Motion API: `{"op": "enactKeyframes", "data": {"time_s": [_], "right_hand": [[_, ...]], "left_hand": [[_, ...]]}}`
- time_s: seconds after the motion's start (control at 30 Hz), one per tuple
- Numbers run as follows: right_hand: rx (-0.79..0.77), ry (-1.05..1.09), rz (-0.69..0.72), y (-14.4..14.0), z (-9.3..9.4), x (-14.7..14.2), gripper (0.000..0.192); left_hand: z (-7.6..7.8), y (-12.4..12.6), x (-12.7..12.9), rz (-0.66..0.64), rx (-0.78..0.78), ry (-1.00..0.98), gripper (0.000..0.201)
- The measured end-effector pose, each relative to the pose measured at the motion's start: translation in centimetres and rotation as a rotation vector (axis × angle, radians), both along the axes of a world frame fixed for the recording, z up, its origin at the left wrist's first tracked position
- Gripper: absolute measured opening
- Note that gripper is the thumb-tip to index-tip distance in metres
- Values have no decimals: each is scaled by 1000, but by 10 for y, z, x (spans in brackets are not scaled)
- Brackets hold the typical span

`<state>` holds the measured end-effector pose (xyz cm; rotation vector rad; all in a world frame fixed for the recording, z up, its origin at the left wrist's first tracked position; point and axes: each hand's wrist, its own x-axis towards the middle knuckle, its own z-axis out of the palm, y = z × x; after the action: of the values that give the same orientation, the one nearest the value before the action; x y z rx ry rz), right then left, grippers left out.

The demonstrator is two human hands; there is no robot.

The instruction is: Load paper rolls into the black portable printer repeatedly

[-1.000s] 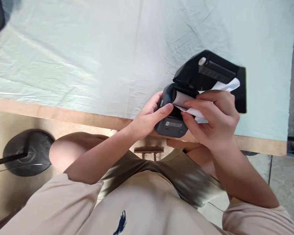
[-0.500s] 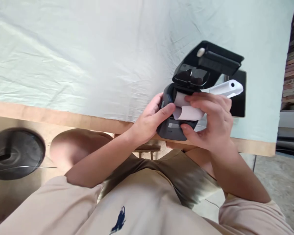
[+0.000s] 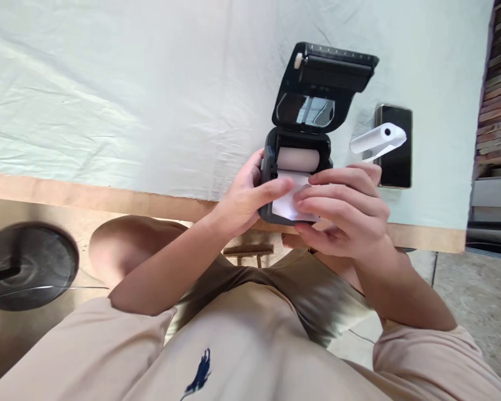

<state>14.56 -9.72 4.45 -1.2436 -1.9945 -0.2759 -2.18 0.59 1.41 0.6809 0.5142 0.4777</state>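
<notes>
A black portable receipt printer is held over the table's front edge, its lid raised. Inside lies a white paper roll, with its loose end drawn toward me over the front of the body. My left hand grips the printer from the left, its thumb resting on the paper. At the right side my right hand has its fingertips on the paper end, thumb below the printer's front edge. Whether the right fingers pinch the paper or press it flat is hard to see.
A second white paper roll, partly unwound, lies to the right, overlapping a black smartphone. Pale cloth covers the table. A round black base stands on the floor at left; stacked items are at far right.
The paper's loose end, curled before, now lies flat over the printer's front. The printer has shifted left and away from the phone, and my right fingers have moved down along the paper.
</notes>
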Motion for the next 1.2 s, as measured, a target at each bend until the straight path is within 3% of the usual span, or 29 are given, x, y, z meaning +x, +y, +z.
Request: {"op": "enactKeyframes", "data": {"time_s": [0.07,0.17,0.23,0.33,0.43,0.57,0.67,0.73,0.83,0.9,1.07,1.2], "right_hand": [[30,92,-12,0,-4,5,18],[155,314,-158,6,-16,17,18],[159,484,-215,12,-26,22,39],[-30,797,-120,20,-30,21,58],[-209,1021,-24,22,-21,16,54],[-353,930,-148,19,-14,15,49],[-505,882,-77,17,-21,17,69],[-581,918,-18,15,-24,16,75],[-618,969,33,10,-22,12,69],[-608,934,54,7,-19,9,60],[-580,704,-70,2,-15,8,54],[-632,630,-161,1,-16,11,55]], "left_hand": [[-1,0,-1,0,16,29,62],[-4,-2,-3,-36,102,69,68],[-6,-2,-4,-71,191,82,81],[-11,-2,-6,-103,298,91,106],[-18,-1,-7,-105,333,114,117],[-22,1,-7,-50,323,141,130],[-17,-1,-7,-62,274,130,138],[-11,-3,-6,-47,238,113,128],[-6,-6,-2,33,203,95,88],[-6,-8,0,91,198,138,71],[-7,-10,1,75,230,182,57],[-2,-11,3,39,168,153,59]]}}
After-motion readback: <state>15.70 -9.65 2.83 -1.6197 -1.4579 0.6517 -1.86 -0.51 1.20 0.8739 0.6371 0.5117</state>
